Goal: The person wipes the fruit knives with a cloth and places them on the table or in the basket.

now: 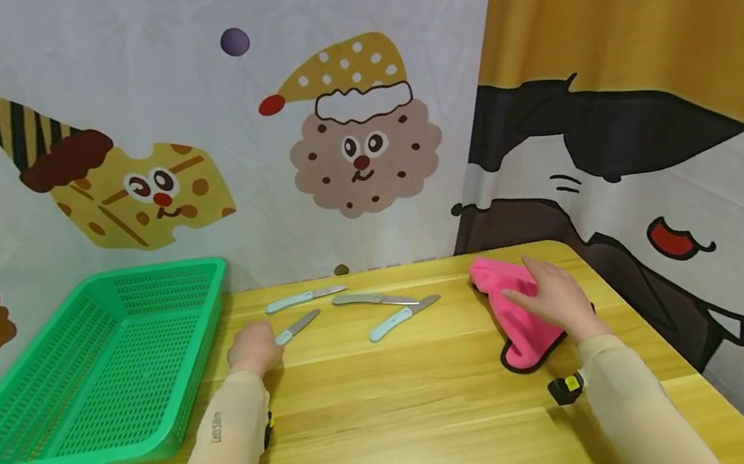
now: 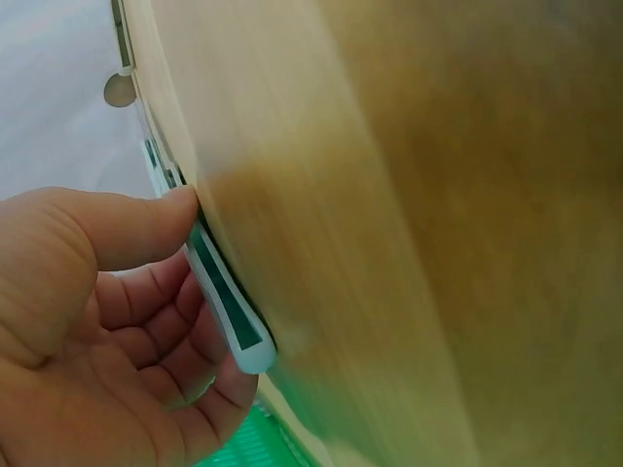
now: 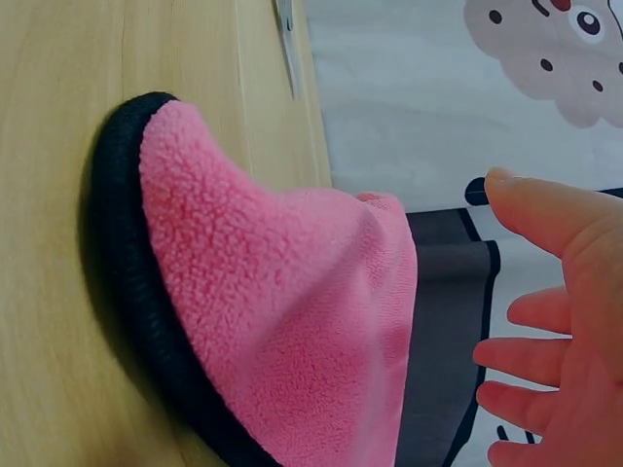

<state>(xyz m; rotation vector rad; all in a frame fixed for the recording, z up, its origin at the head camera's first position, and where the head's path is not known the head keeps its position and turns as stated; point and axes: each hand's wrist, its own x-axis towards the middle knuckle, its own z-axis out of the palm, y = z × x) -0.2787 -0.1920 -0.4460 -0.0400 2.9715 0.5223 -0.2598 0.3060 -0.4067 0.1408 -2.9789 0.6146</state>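
My left hand (image 1: 255, 348) pinches the pale green handle of a small knife (image 1: 298, 327) low over the wooden table. In the left wrist view, the thumb lies on one side of the knife handle (image 2: 230, 302) and curled fingers sit behind it. Further right lie three similar knives: one at the back (image 1: 296, 300), a greyer one (image 1: 371, 299), and another (image 1: 403, 319) whose blade meets the greyer one's tip. My right hand (image 1: 559, 300) hovers at a crumpled pink cloth (image 3: 292, 292) with black edging, its fingers spread and apart from the fabric in the right wrist view.
A green plastic basket (image 1: 179, 389) with perforated walls stands left of my left hand. The wooden table (image 1: 402, 436) ends at the back against a printed curtain (image 1: 246, 162). A yellow-and-black patterned curtain (image 1: 605, 53) hangs along the right side.
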